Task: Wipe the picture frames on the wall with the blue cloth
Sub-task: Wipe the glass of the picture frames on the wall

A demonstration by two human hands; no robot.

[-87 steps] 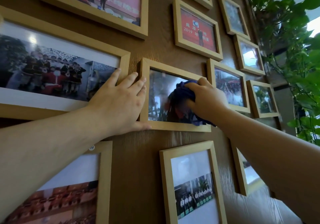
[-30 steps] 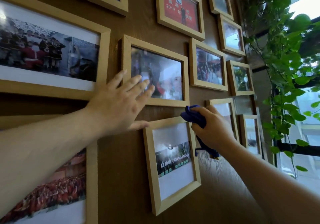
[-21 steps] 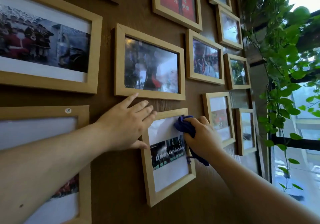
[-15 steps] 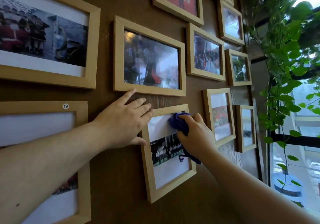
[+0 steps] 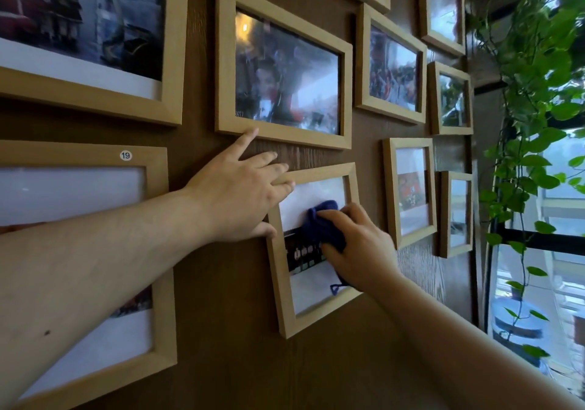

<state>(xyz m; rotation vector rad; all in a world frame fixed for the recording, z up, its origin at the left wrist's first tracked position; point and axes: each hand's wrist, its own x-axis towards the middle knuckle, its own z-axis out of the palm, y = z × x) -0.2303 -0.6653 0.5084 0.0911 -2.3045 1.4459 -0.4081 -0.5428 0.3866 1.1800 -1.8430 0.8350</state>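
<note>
Several light wooden picture frames hang on a dark brown wood wall. My right hand (image 5: 357, 246) presses a bunched blue cloth (image 5: 321, 224) onto the glass of a small upright frame (image 5: 278, 283) at the centre. The cloth covers part of the photo in it. My left hand (image 5: 240, 192) lies flat and open on the wall just left of that frame, fingertips touching its top left corner, index finger reaching the bottom edge of a wider landscape frame (image 5: 281, 137) above.
A large frame with a round "19" sticker (image 5: 125, 155) hangs at the lower left. More frames (image 5: 408, 188) hang to the right. A trailing green plant (image 5: 531, 99) drapes beside a window with a black bar (image 5: 544, 240) at the far right.
My right hand left the landscape frame, dropped to the small upright frame below and wiped leftward and down across its glass. My left hand slid down the wall beside it.
</note>
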